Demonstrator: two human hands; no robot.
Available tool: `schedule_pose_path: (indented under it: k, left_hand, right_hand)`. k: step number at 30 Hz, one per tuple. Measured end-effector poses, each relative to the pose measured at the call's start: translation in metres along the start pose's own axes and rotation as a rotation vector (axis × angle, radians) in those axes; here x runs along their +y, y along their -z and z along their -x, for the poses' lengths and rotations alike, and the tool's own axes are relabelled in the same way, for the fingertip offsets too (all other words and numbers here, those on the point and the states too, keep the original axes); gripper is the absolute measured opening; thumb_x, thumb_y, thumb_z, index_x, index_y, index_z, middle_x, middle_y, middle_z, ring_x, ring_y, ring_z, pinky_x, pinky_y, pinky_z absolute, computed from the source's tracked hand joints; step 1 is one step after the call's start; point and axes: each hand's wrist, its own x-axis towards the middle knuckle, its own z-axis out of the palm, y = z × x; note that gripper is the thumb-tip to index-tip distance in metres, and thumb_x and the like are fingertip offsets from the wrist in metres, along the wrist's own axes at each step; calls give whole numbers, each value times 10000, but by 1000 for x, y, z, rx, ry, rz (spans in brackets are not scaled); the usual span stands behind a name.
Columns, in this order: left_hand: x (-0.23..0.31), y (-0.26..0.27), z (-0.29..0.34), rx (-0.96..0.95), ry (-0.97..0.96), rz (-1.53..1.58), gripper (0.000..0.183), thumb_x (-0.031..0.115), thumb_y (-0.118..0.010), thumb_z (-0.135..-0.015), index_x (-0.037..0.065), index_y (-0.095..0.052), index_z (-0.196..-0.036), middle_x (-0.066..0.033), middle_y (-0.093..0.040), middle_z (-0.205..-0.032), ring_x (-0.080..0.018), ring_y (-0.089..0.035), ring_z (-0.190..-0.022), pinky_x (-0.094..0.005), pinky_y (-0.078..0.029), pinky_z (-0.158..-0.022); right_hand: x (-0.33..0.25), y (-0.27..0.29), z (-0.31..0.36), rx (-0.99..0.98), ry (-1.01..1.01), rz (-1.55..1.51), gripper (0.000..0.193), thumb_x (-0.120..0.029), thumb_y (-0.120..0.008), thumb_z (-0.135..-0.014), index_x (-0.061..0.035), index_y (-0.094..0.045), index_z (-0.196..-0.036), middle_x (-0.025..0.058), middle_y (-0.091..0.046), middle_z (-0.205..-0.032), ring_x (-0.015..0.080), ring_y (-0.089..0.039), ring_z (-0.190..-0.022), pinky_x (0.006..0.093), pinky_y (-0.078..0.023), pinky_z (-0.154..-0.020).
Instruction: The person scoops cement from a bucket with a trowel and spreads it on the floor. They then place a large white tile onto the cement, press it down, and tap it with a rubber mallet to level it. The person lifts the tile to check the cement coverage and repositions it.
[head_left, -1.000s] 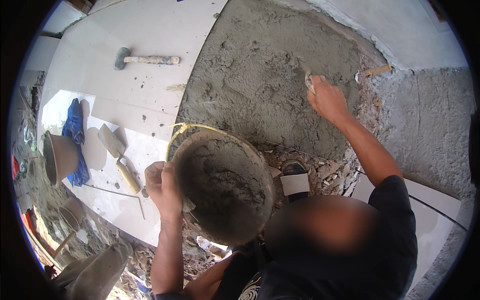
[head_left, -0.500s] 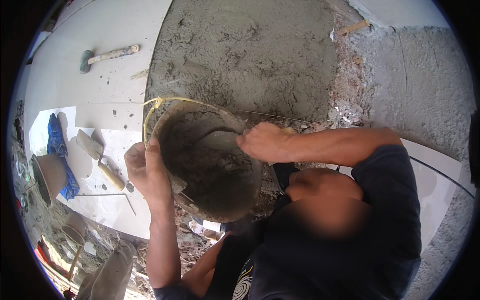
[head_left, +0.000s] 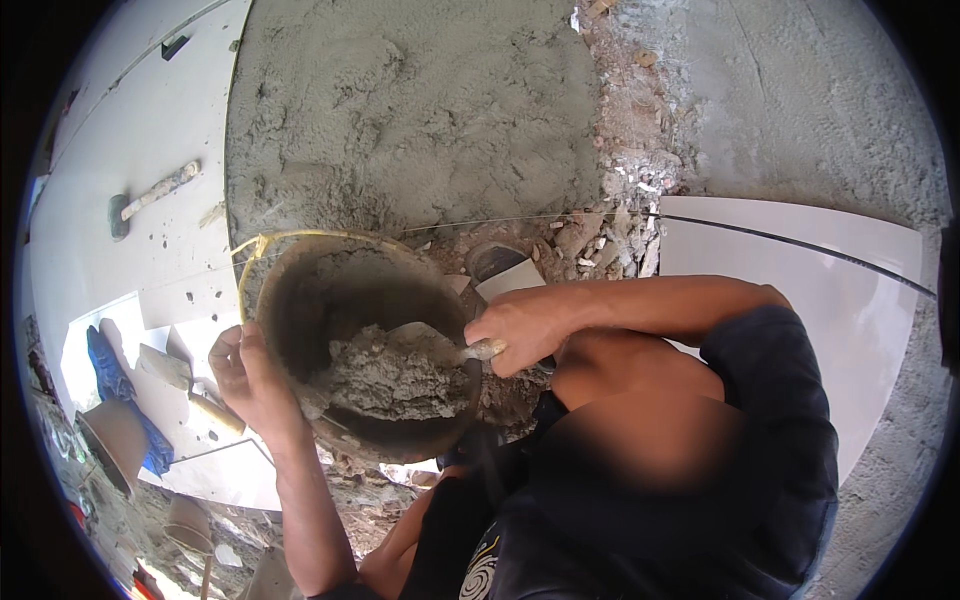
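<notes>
A mortar bucket (head_left: 300, 285) with a yellow cord at its rim is tilted in front of me. My left hand (head_left: 258, 385) grips its left rim, thumb over the edge. In my right hand (head_left: 520, 325), fingers wrap the handle of a trowel (head_left: 487, 349). A thick heap of grey mortar (head_left: 400, 378) lies over the trowel inside the bucket, hiding most of the blade. Beyond the bucket spreads a bed of wet mortar (head_left: 410, 120).
Large pale tiles (head_left: 100, 240) at left carry a rubber mallet (head_left: 155, 195), a second trowel (head_left: 213, 410) and a blue cloth (head_left: 110, 365). Another bucket (head_left: 112, 440) stands by their edge. A thin string crosses beyond my bucket. At right lies another tile (head_left: 800, 270), with rubble (head_left: 610, 235) nearby.
The trowel has come up from the bucket's contents with a heap of mortar on it. My view has shifted, so the bucket and left hand appear farther left.
</notes>
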Motion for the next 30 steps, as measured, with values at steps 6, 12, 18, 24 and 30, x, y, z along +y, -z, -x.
schedule_pose_path:
  k: [6,12,18,24,30]
  left_hand:
    - [-10,25,-13,26,2,-3,163,154,-603,-915,32,-526,-991,-18,-566,-836,-65,-501,-737,-199,-401,-654]
    - [-29,49,-22,40,6,24,148,165,-599,-918,50,-533,-984,11,-551,-812,-43,-473,-698,-182,-373,-613]
    - [-34,59,-21,104,-14,56,123,167,-587,-928,62,-539,-971,38,-526,-776,-32,-436,-647,-178,-342,-569]
    - [-33,64,-19,55,15,27,118,168,-582,-932,62,-544,-966,65,-489,-725,-6,-389,-600,-167,-290,-521]
    - [-32,63,-18,71,-3,29,110,170,-579,-932,69,-549,-966,69,-485,-725,-4,-389,-605,-163,-288,-528]
  right_hand:
    - [19,16,76,695,-300,-34,312,-237,-604,-789,-9,-568,-999,193,-589,-749,373,-599,-733,472,-464,-676]
    - [98,68,83,1329,-711,438,463,-263,-573,-855,8,-485,-1220,271,-598,-1063,426,-604,-941,478,-482,-802]
    - [159,168,105,1273,-832,543,389,-272,-518,-862,-24,-506,-1161,258,-618,-1037,437,-599,-957,492,-477,-824]
    - [161,105,57,958,-845,682,298,-241,-521,-867,-34,-475,-1077,255,-630,-991,439,-626,-880,516,-492,-772]
    - [134,82,48,967,-683,634,252,-196,-509,-891,-59,-481,-1100,266,-619,-1018,436,-629,-852,537,-482,-747]
